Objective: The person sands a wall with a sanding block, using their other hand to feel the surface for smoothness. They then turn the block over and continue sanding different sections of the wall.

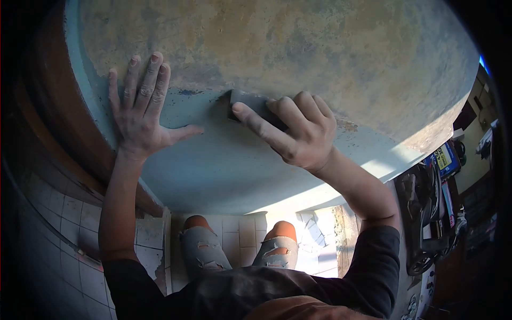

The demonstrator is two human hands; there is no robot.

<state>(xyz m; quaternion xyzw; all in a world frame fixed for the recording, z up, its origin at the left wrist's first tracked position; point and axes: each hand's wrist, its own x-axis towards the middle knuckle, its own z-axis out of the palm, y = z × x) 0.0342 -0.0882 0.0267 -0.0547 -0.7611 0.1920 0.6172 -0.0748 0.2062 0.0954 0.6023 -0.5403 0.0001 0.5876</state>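
Note:
My left hand lies flat with fingers spread on the wall, across the edge between its worn tan-grey patch and the light blue paint below. My right hand grips a dark grey sanding block, its index finger stretched along the block. The block's face is against the wall near that same edge, a little right of my left thumb. Part of the block is hidden under my fingers. Chipped dark spots show in the paint between my two hands.
Brown wooden framing runs down the left side. Below are my knees in ripped jeans and a tiled floor. At right stand a black wheeled object and a blue-yellow package. Sunlight falls across the wall's lower right.

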